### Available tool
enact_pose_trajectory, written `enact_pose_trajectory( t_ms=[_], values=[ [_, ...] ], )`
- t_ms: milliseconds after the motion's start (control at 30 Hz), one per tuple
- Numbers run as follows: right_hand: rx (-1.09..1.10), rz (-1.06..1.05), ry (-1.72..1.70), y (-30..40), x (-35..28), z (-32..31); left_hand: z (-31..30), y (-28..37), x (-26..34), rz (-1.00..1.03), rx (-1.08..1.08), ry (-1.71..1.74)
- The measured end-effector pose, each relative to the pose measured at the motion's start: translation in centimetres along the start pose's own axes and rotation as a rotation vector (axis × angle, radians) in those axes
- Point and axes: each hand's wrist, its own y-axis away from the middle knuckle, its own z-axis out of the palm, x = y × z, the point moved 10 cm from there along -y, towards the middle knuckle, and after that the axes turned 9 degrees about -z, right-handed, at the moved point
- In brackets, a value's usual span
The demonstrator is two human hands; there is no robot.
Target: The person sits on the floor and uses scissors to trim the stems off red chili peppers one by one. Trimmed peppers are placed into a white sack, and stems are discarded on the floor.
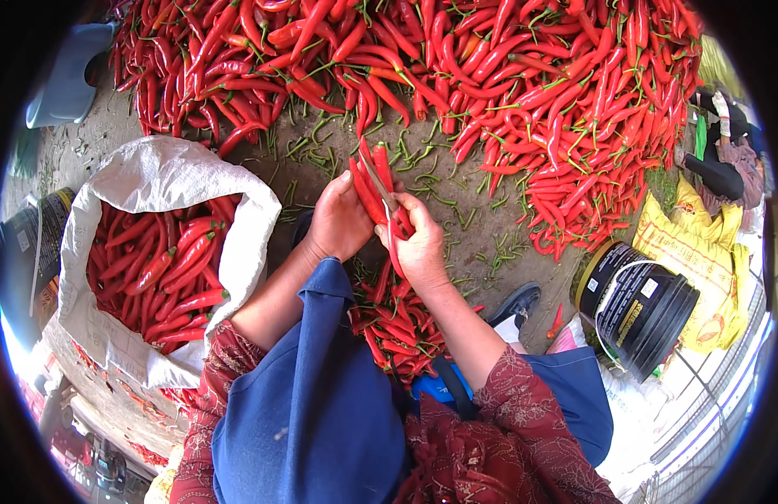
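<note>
My left hand (343,217) is closed around a few red chili peppers (367,192), which point away from me. In my right hand (420,242) is a pair of scissors (384,189) with red handles, its blades lying over those peppers. Beyond both hands spreads a large heap of red chili peppers (540,82), many with green stems. Cut green stems (439,183) lie scattered on the ground. Below my hands, between my legs, is a smaller pile of red peppers (401,334). At my left stands a white woven sack (156,183), rolled open, with red peppers (162,271) inside.
A black bucket (638,305) lies tilted at the right by yellow woven sacks (691,271). Another bucket (33,246) is at the far left, below a light blue plastic container (67,82). Another person (735,157) is partly visible at the right rim.
</note>
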Motion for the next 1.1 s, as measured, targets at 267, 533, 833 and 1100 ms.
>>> enact_pose_trajectory(
  t_ms=[267, 533, 833, 1100],
  values=[
    [-0.437, 0.362, -0.577, 3.1, 0.8, -1.4, 1.3, 0.7, 2.2, 0.107, -0.090, 0.093],
    [-0.115, 0.638, -0.635, -0.9, 4.9, -5.6, -1.0, 0.5, 2.2, 0.072, 0.141, -0.233],
    [-0.088, 0.658, -0.891, -4.7, 6.1, -4.2, -2.2, 0.7, 1.3, 0.029, 0.238, -0.381],
    [0.003, 0.680, -0.962, -3.1, 6.2, -4.5, -1.8, 0.9, 2.0, 0.059, 0.336, -0.633]
  ],
)
